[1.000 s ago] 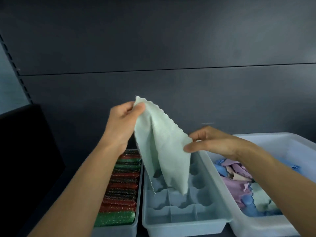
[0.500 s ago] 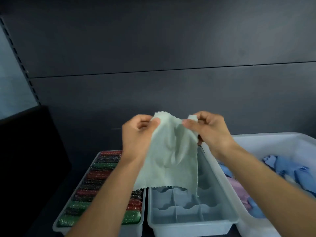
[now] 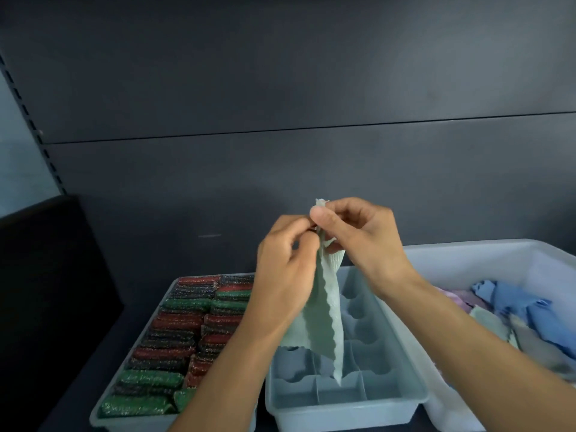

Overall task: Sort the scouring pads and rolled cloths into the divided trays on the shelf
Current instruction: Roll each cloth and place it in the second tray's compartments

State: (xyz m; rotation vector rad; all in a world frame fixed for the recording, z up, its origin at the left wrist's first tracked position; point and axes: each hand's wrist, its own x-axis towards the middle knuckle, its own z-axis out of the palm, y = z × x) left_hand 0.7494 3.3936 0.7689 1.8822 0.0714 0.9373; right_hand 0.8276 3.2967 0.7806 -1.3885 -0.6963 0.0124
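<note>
A pale green cloth (image 3: pixel 324 325) with a wavy edge hangs folded in half above the divided tray (image 3: pixel 402 388). My left hand (image 3: pixel 285 269) and my right hand (image 3: pixel 358 235) meet at its top, and both pinch the upper corners together. The divided tray below is light blue-grey and its compartments hold nothing that I can see. To its left, a second tray (image 3: pixel 103 419) is packed with rows of glittery red, green and dark scouring pads (image 3: pixel 174 338).
A large white bin (image 3: pixel 486 254) at the right holds a loose heap of blue, pink and pale cloths (image 3: pixel 530 316). A dark back panel rises behind the shelf. A black block (image 3: pixel 46 275) stands at the left.
My hands came together from wide apart, bringing the cloth's two top corners into one pinch. The cloth went from spread open to folded in half and hanging narrow.
</note>
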